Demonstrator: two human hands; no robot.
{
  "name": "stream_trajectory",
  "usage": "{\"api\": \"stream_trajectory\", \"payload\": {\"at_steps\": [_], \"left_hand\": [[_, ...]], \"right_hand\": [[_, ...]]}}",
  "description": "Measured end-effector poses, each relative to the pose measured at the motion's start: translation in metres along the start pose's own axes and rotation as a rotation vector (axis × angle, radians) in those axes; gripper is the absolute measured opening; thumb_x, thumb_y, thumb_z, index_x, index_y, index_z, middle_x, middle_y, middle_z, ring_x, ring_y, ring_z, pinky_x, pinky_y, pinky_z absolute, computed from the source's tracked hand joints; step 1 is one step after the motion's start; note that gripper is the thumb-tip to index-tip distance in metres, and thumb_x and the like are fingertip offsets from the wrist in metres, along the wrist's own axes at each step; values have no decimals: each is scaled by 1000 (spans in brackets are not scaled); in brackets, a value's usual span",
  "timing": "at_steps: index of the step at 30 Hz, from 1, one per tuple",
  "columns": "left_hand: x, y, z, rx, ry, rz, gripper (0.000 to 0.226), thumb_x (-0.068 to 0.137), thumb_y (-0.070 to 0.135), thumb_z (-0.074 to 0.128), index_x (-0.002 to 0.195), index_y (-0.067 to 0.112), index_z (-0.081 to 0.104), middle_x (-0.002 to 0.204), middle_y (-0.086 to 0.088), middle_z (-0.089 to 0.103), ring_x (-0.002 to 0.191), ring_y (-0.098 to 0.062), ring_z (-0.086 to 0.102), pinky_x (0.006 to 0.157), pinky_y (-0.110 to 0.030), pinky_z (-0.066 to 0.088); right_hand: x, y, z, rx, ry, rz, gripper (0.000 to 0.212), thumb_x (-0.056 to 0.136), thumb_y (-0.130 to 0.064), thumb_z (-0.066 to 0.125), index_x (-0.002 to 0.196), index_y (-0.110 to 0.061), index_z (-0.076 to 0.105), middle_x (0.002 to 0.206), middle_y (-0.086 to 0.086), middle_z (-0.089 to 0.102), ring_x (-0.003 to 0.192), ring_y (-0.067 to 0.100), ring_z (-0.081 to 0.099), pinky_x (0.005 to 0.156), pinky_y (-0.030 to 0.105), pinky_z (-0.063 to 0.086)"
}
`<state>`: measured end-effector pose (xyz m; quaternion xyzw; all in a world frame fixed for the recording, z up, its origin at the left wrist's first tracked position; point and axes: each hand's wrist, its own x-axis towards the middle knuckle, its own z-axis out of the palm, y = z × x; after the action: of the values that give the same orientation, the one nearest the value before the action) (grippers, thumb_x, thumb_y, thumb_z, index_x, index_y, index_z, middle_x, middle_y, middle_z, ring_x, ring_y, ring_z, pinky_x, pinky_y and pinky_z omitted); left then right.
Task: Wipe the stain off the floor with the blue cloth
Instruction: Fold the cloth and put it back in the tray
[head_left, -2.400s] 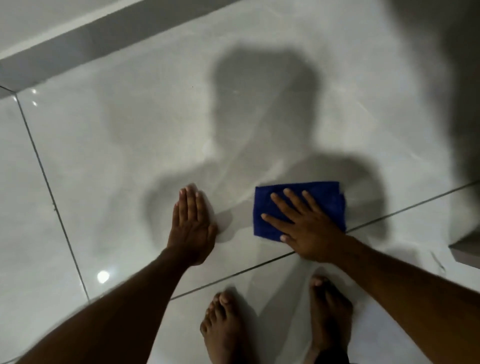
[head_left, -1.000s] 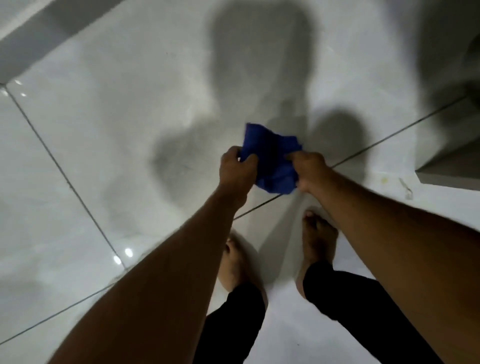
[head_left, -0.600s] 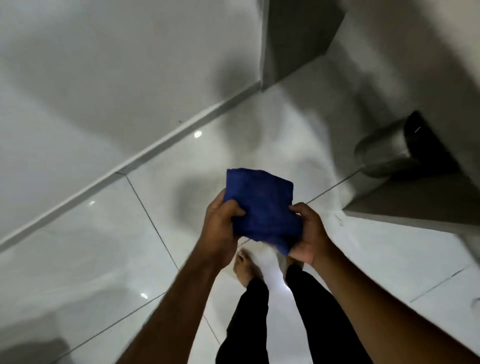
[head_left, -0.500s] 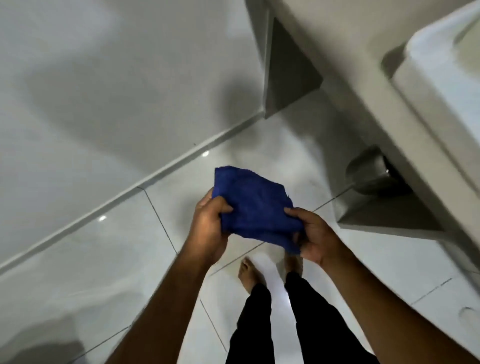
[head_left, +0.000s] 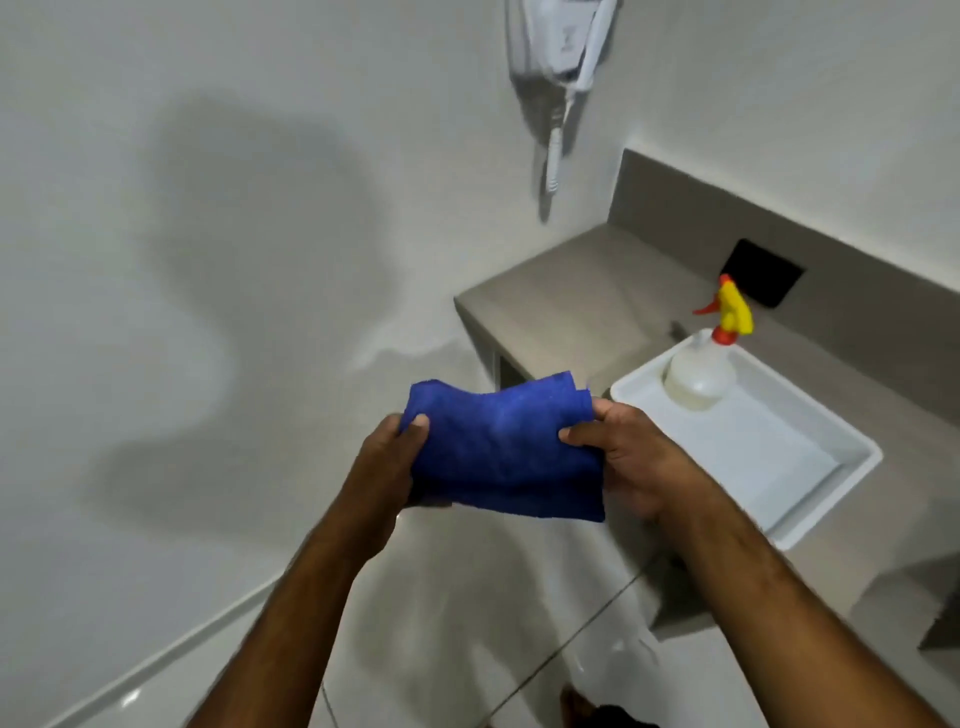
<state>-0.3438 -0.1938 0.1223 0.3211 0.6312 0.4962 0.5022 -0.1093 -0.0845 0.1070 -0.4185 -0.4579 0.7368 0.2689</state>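
The folded blue cloth (head_left: 501, 449) is held up in the air at chest height, in the middle of the view. My left hand (head_left: 392, 462) pinches its left edge and my right hand (head_left: 631, 457) grips its right edge. The pale tiled floor (head_left: 467, 613) shows far below between my forearms. No stain can be made out on the part of the floor in view.
A grey counter (head_left: 566, 306) runs along the right, carrying a white tray (head_left: 810, 467) with a spray bottle (head_left: 698, 371) that has a yellow and red nozzle. A white wall phone (head_left: 563, 41) hangs above. A white wall fills the left.
My right hand lifted the cloth off the floor and my left hand joined it. I stood up, so the view rose from the floor to the wall and counter.
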Motion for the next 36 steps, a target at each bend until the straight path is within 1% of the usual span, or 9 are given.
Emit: {"api": "stream_trajectory", "payload": {"at_steps": [3,10,15,19,25,28,30,34,36], "left_hand": [[3,7,15,91,-47,43,28,99,39,46,115,19,57,115,-9,67,92,-28,71,63,-42,61],[27,3,92,195,-39,-25,13,98,33,50,103,28,61,106,-4,68,86,-29,71,57,-33,58],[50,-10,192,197,-58,-94,8,95,24,56,100,23,61,101,-4,69,84,-25,69,54,-31,56],[67,-31,275,206,-103,-211,13,93,23,58,106,21,60,101,-4,70,84,-24,71,54,-30,57],[90,-64,356,246,-44,-362,8,81,10,61,82,11,68,65,-7,72,55,-22,70,46,-26,54],[95,-73,376,327,-34,-423,11,75,7,59,80,3,68,58,-9,67,43,-17,63,42,-21,48],[98,-76,384,378,-5,-451,9,76,5,61,81,3,68,60,-10,66,42,-17,63,40,-22,48],[102,-77,397,543,13,-466,8,77,1,62,84,2,65,66,-11,65,51,-20,63,41,-22,52],[102,-75,402,733,-23,-391,9,80,9,65,88,5,65,76,-10,67,64,-21,66,54,-24,56]], "right_hand": [[-13,-16,-9,-28,91,-19,32,72,0,61,97,-13,74,98,17,76,90,31,73,68,33,58],[-38,-42,-77,-188,280,-15,32,76,3,61,99,-16,72,100,15,75,98,37,69,90,52,55],[-39,-68,-173,-540,382,29,28,80,4,61,99,-14,71,99,14,74,93,32,68,83,46,58],[-28,-75,-257,-711,436,103,32,79,-1,66,107,-15,69,101,6,69,87,20,65,72,29,51],[10,-39,-339,-888,419,192,24,75,0,66,95,-13,66,100,9,66,94,26,62,74,28,43],[27,-16,-351,-999,373,218,28,78,-4,63,106,-10,67,109,13,67,100,30,62,83,33,49],[34,-3,-353,-1069,336,201,26,83,-10,61,108,-8,65,113,16,68,104,33,63,94,38,50],[42,18,-352,-1152,311,184,23,89,-20,58,109,-9,64,116,17,68,108,36,62,97,42,47],[43,23,-351,-1167,342,180,27,93,-26,55,113,-10,62,120,17,66,112,37,61,100,46,46]]}}
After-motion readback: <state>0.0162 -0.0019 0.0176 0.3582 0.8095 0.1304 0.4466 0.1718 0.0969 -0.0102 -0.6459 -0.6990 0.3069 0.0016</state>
